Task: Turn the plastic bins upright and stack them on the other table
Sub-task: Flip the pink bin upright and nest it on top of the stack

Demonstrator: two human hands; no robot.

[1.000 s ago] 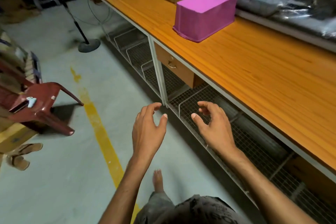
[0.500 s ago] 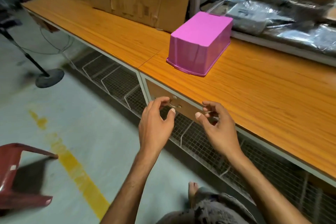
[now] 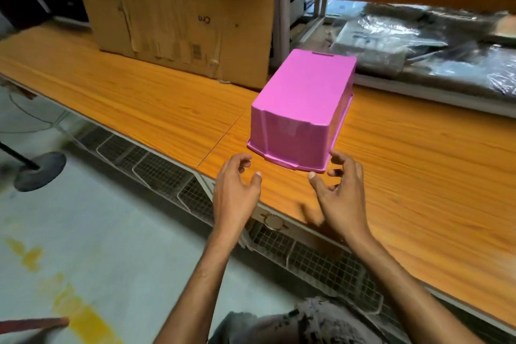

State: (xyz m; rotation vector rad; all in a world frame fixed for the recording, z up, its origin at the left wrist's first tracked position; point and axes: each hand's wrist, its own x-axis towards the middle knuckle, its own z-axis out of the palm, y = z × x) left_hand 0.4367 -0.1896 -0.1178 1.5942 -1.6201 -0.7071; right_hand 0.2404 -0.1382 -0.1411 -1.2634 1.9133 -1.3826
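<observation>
A pink plastic bin (image 3: 303,109) lies upside down on the orange wooden table (image 3: 139,103), its rim flat on the top and its bottom facing up. My left hand (image 3: 236,190) hovers over the table's front edge, just short of the bin's near left corner, fingers curled and apart, holding nothing. My right hand (image 3: 339,193) is at the bin's near right corner, fingers spread, with the fingertips close to the rim but apart from it.
A large cardboard box (image 3: 178,22) stands on the table behind and left of the bin. Plastic-wrapped bundles (image 3: 418,47) lie on a lower shelf at the back right. Wire mesh baskets (image 3: 156,165) hang under the table. A fan base (image 3: 39,170) stands on the floor at left.
I have come closer to the table. Both hands have risen from below the table edge to just in front of the pink bin, and remain empty.
</observation>
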